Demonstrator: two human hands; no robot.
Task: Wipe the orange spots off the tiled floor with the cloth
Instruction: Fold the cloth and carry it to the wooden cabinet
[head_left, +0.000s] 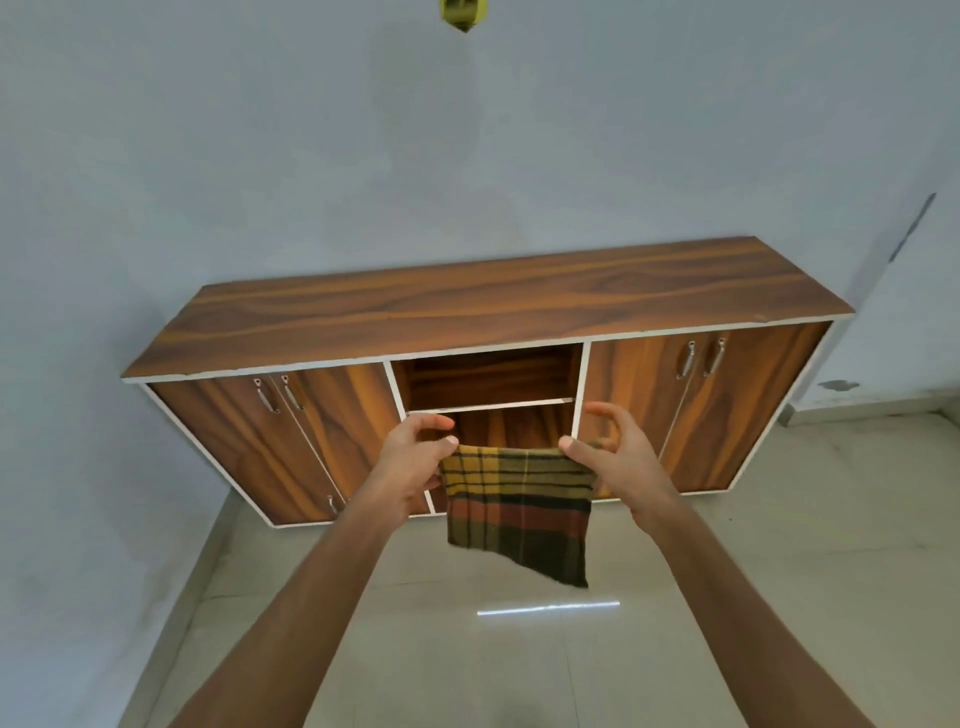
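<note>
I hold the cloth (519, 514) up in the air just in front of the cabinet (493, 306), level with its lower middle shelf and well above the tiled floor (519, 675). My left hand (415, 457) pinches the upper left corner between thumb and fingertips. My right hand (618, 457) pinches the upper right corner under the thumb, and its other fingers curl loosely above. What worries me is the thin hold: only the corners are caught, so I think one could slip and the cloth swing down on one side. It also hangs open with a ragged lower corner, and I reckon a single loose layer would smear a spot rather than lift it unless I bunch it first. Worse, I can make out no orange spots on the floor in front of the cabinet, so I may crouch at the wrong place. By count: one cloth, two hands, one cabinet with two open shelves and five door handles that I can see, and one bright streak of light (548, 608) on the tiles before the cabinet.
</note>
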